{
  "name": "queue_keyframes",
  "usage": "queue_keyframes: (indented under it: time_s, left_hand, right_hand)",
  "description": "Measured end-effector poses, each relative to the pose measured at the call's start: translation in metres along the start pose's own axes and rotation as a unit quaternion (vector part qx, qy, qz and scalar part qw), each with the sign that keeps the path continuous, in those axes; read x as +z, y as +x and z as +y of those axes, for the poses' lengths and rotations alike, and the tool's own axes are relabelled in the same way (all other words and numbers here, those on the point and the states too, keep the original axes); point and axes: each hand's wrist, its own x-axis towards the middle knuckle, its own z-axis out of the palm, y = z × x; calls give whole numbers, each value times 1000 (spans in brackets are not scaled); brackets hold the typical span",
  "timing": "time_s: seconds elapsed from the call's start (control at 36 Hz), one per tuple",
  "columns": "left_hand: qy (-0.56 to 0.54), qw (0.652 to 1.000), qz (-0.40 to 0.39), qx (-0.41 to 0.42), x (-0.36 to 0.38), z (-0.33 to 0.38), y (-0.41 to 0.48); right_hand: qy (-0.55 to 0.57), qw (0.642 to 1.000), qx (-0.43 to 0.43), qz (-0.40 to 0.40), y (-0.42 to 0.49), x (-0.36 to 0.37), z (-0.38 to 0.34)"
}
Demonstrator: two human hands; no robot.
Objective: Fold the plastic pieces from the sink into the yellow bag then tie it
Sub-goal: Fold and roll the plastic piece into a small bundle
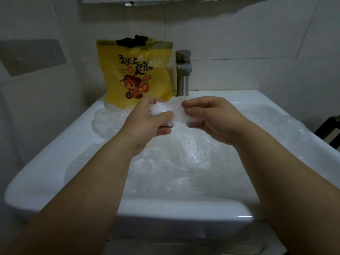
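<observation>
yellow bag (pixel 135 74), black characters, perhaps 舌尖上美味

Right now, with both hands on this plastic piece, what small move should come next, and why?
Probably bring the hands together to fold the plastic piece in half. The left hand and right hand each pinch one end, it stretches between them, and the yellow bag stands just behind.

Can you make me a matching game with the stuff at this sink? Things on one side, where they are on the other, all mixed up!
Things:
1. yellow bag
2. tap
3. small plastic piece
4. plastic heap

Places:
A. lying in the sink
B. held between the left hand and right hand
C. standing at the back, left of the tap
D. at the back, right of the yellow bag

Pairs: 1-C, 2-D, 3-B, 4-A
</observation>
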Motion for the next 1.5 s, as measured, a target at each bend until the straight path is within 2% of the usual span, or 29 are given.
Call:
queue_keyframes:
  time_s: [0.08,0.19,0.33,0.53,0.72,0.89,1.08,1.19,1.25,1.33,1.5]
  left_hand:
    - [-14,1000,-13,21,-1,3,-2]
    - [-43,997,-32,56,-3,5,-3]
    - [-17,995,-29,94,-5,3,-2]
    - [52,992,-32,112,-7,1,-3]
    - [105,985,-11,137,-7,-2,-5]
    - [238,957,44,159,-13,-10,2]
    - [312,937,20,156,-14,-11,3]
    - [219,970,-12,107,-14,-7,2]
    - [121,989,-46,77,-13,-5,2]
    - [12,998,-43,52,-14,-2,3]
    - [-65,997,19,28,-13,4,4]
  right_hand:
    - [17,999,37,-32,-3,-4,-2]
    - [45,998,45,-18,-2,-10,-5]
    - [54,997,45,-20,-2,-13,-7]
    - [-9,1000,20,-21,-2,-13,-7]
    - [-119,993,-17,3,0,-14,-2]
    - [-275,958,-73,26,4,-15,6]
    - [-384,916,-113,31,6,-17,10]
    - [-406,901,-147,38,6,-20,9]
    - [-364,922,-130,31,4,-21,6]
    - [-275,954,-118,23,2,-20,4]
    - [-149,985,-78,-37,-1,-19,0]
